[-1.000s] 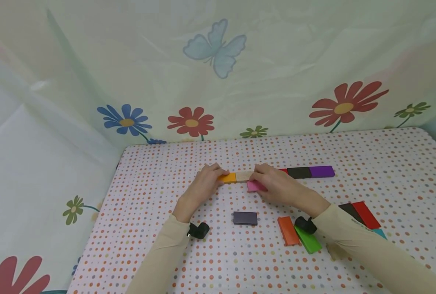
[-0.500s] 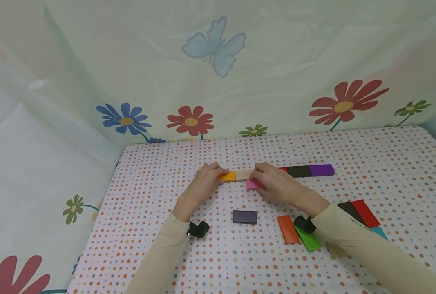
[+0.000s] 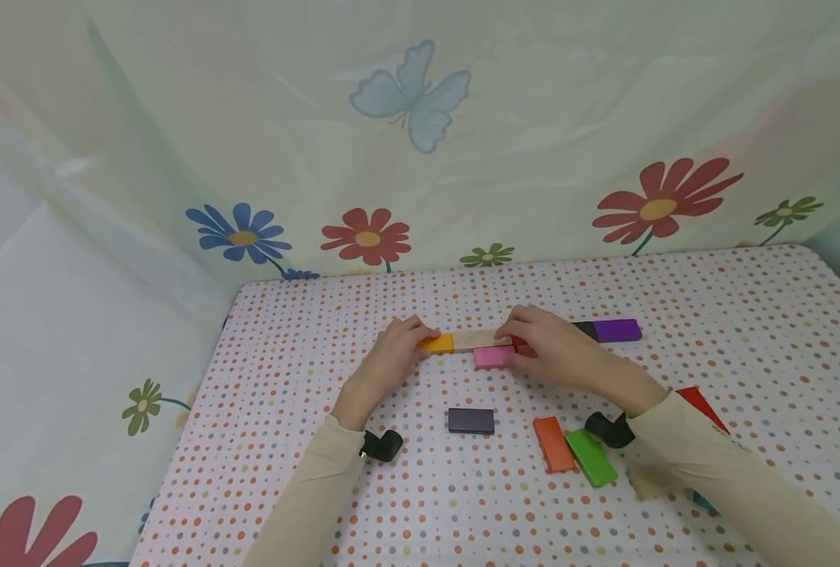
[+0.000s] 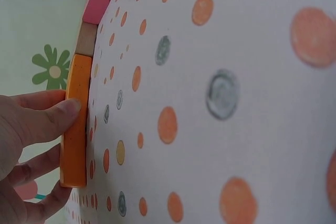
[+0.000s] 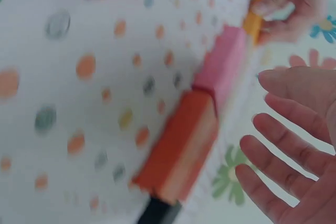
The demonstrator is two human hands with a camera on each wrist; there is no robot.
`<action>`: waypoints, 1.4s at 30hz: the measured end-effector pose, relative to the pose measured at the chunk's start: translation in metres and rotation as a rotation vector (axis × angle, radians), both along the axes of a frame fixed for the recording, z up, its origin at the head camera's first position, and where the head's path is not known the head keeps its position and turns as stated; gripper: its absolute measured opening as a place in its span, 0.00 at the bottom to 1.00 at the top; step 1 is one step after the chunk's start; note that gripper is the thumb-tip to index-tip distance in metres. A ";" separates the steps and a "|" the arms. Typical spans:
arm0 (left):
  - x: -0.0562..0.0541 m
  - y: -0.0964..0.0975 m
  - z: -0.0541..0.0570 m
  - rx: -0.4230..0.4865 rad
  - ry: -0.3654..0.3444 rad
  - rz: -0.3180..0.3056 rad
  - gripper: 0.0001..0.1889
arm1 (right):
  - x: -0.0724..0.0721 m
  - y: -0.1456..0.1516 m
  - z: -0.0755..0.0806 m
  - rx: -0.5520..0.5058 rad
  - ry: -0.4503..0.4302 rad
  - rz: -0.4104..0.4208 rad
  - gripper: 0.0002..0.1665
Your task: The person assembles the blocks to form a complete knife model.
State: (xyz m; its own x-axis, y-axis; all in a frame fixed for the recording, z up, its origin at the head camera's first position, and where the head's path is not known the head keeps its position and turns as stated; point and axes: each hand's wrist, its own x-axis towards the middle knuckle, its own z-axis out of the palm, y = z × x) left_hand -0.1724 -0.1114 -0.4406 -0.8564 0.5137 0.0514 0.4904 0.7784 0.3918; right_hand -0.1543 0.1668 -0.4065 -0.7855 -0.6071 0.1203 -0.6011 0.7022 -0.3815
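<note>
Left hand (image 3: 389,352), mid-frame, pinches the yellow block (image 4: 76,124) thumb-to-fingers. Pink block (image 3: 489,360), frame center, lies right of it — long axis left-right, on the row's near side. Right hand (image 3: 550,348) is nearer, by pink's right end: fingers loosely spread, gripping nothing; contact unclear. Counts: 1 yellow, 1 dark gray (image 3: 471,420), wood stretch (image 3: 479,339) and red stretch (image 5: 170,140) — 1 or 2 each, can't tell; 1 pink, 1 orange (image 3: 554,446), 1 black (image 3: 587,330), 1 green (image 3: 591,457), 1 purple (image 3: 616,330); lower right, 1 tan (image 3: 646,483), 1 loose red (image 3: 703,407), 1 teal (image 3: 704,502).
</note>
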 end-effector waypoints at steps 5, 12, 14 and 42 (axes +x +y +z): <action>0.002 0.000 0.001 -0.009 -0.009 0.009 0.18 | 0.009 0.018 0.015 0.025 -0.004 -0.035 0.16; 0.002 0.001 0.001 0.000 -0.022 0.017 0.18 | 0.018 0.038 0.015 0.021 -0.002 -0.047 0.16; 0.002 0.000 0.000 -0.004 -0.028 0.022 0.18 | 0.018 0.040 0.011 0.015 -0.011 -0.047 0.17; 0.000 0.000 -0.002 0.023 -0.008 0.005 0.19 | 0.014 0.029 -0.019 0.029 -0.014 -0.149 0.12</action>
State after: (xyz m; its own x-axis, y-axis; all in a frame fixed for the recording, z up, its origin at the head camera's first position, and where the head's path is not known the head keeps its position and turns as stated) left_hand -0.1723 -0.1115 -0.4429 -0.8592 0.5085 0.0567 0.4838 0.7713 0.4135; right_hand -0.1406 0.1955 -0.4255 -0.8687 -0.4865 0.0926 -0.4840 0.7942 -0.3673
